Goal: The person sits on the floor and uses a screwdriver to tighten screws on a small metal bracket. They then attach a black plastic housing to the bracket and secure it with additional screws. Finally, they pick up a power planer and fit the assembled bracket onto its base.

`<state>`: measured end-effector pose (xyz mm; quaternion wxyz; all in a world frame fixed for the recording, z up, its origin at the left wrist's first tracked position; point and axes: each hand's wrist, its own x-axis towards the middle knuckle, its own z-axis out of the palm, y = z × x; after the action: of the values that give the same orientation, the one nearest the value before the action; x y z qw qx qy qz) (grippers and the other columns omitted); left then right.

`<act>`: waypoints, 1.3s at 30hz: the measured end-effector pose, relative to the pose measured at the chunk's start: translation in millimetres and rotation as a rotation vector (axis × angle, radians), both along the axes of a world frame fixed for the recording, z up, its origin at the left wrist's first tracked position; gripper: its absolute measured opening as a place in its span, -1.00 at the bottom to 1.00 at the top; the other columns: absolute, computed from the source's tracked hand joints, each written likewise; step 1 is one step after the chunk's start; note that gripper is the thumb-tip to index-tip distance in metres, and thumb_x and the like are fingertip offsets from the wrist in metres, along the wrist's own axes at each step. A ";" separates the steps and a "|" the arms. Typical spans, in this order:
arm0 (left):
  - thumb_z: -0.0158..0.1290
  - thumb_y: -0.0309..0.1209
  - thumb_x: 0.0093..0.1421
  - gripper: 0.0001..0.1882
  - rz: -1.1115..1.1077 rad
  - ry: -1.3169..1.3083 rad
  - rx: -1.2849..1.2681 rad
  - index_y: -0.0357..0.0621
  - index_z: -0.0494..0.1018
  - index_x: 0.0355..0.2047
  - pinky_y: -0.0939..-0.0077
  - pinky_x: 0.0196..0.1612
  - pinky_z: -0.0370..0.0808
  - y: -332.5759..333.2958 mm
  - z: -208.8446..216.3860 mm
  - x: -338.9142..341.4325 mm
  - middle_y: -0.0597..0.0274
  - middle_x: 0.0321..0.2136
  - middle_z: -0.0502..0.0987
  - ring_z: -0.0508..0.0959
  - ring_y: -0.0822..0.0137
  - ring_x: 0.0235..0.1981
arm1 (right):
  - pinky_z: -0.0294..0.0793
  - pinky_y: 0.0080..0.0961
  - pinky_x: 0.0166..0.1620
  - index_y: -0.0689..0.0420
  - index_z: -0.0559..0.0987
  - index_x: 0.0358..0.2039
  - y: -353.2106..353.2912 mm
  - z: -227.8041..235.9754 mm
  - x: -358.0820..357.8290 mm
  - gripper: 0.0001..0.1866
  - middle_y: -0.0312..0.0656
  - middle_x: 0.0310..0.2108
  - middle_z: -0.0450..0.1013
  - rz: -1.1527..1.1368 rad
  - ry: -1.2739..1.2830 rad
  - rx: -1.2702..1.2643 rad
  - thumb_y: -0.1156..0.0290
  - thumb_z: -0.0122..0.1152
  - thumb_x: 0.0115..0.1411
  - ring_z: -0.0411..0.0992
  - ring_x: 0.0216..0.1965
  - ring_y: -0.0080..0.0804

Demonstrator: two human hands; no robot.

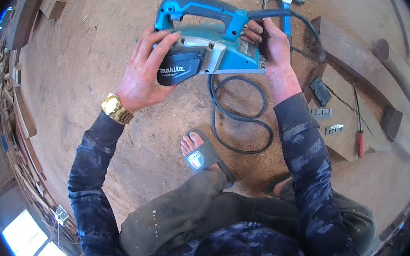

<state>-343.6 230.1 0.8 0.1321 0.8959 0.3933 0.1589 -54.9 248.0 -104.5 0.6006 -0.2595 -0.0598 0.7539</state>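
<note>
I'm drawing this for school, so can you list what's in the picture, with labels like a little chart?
Place: dirt floor strewn with sawdust
Tool held: blue electric planer, tipped on its side
Left hand: grips the planer's dark front end
Right hand: holds its rear end, by the cord
Cord: black power cord looped on the ground
Behind: claw hammer
To the right: wooden beams, red-handled screwdriver
Feet: grey sandal
</note>
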 end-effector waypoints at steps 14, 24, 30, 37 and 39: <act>0.54 -0.17 -0.05 0.18 0.322 -0.772 -1.044 -0.46 0.11 0.41 0.23 0.38 0.28 -20.9 -97.1 -35.7 -0.15 0.30 0.35 0.37 0.13 0.33 | 0.30 -0.50 -0.51 -0.03 0.37 -0.45 42.8 12.6 -37.4 -0.72 -0.40 -0.60 0.25 -0.127 -0.175 -0.296 0.26 0.02 0.46 0.19 -0.60 -0.55; 0.24 0.04 0.30 -0.30 0.670 -0.948 -1.005 -0.38 0.45 0.13 0.53 -0.12 0.57 -24.9 -89.4 -29.0 0.13 -0.11 0.61 0.60 0.41 -0.15 | 0.35 -0.52 -0.50 0.05 0.37 -0.36 100.7 24.6 -74.6 -0.79 -0.38 -0.56 0.27 -0.245 -0.233 -0.032 0.36 -0.04 0.49 0.26 -0.55 -0.55; 0.22 -0.05 0.34 -0.40 0.774 -0.958 -0.840 -0.46 0.51 0.04 0.58 -0.09 0.50 -34.6 -73.6 1.7 0.16 -0.19 0.63 0.56 0.47 -0.18 | 0.46 -0.25 -0.34 0.10 0.45 -0.27 110.7 19.3 -81.3 -0.79 -0.30 -0.42 0.37 -0.454 -0.594 -0.182 0.26 0.00 0.46 0.34 -0.44 -0.37; 0.16 -0.23 0.37 -0.53 0.810 -1.006 -0.901 -0.36 0.48 0.12 0.59 -0.14 0.47 -33.0 -62.5 14.6 0.23 -0.15 0.61 0.52 0.51 -0.22 | 0.45 -0.37 -0.34 0.09 0.44 -0.26 108.0 5.2 -76.5 -0.80 -0.32 -0.44 0.34 -0.431 -0.328 -0.051 0.28 -0.03 0.50 0.31 -0.44 -0.43; 0.13 -0.27 0.38 -0.57 0.870 -1.034 -0.974 -0.33 0.48 0.13 0.58 -0.15 0.47 -38.5 -53.7 15.5 0.24 -0.16 0.61 0.52 0.52 -0.23 | 0.42 -0.45 -0.36 0.08 0.44 -0.26 107.3 1.3 -78.1 -0.80 -0.34 -0.47 0.32 -0.386 -0.296 -0.059 0.29 -0.03 0.51 0.29 -0.46 -0.48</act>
<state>-328.2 191.6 -52.9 0.5958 0.3206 0.6187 0.3994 -133.1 355.2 -103.2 0.7103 -0.3915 -0.0744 0.5803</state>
